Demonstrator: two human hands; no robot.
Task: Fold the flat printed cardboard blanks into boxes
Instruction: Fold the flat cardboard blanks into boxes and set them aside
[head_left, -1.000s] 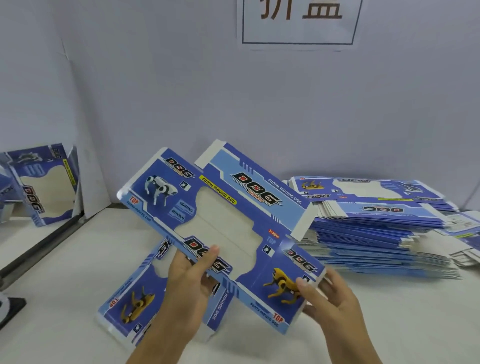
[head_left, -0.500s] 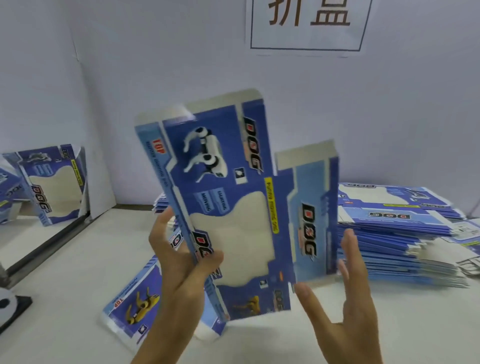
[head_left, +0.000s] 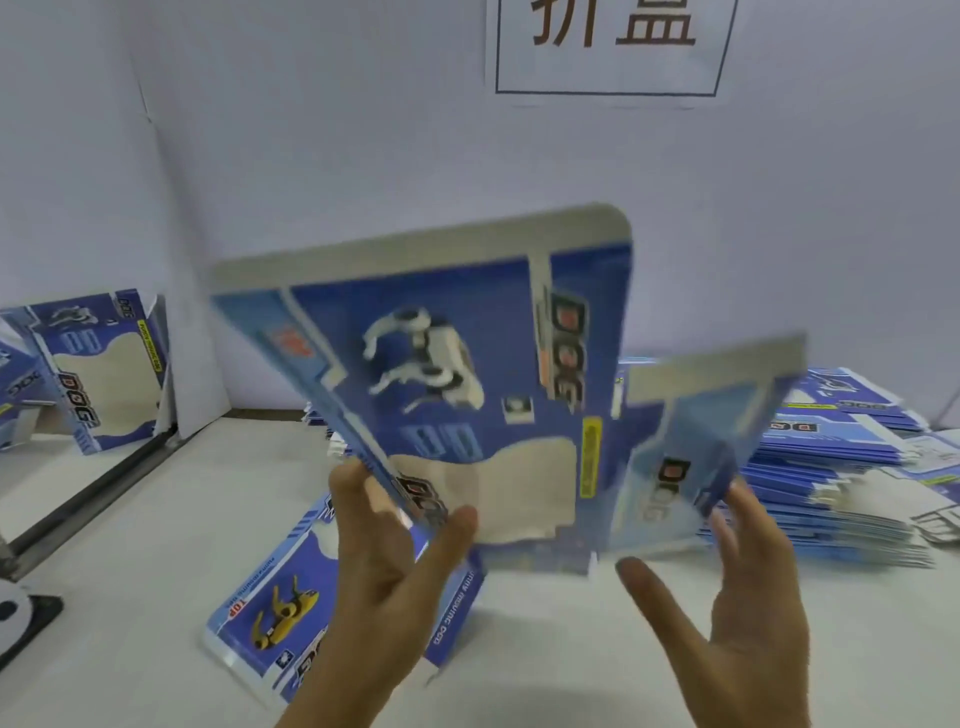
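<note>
A: So where's the camera sitting here?

B: Just one view, worn on the person's head, wide-angle. It looks forward and a bit down over the white table (head_left: 156, 561), straight at the back wall (head_left: 363, 130), where the paper sign (head_left: 613, 47) gets cut off by the top edge.

A: Close up?

B: Yeah, both forearms come in from the bottom edge, so everything's within arm's reach. The edges bend a little from the lens. No second view to overlap with.
</note>
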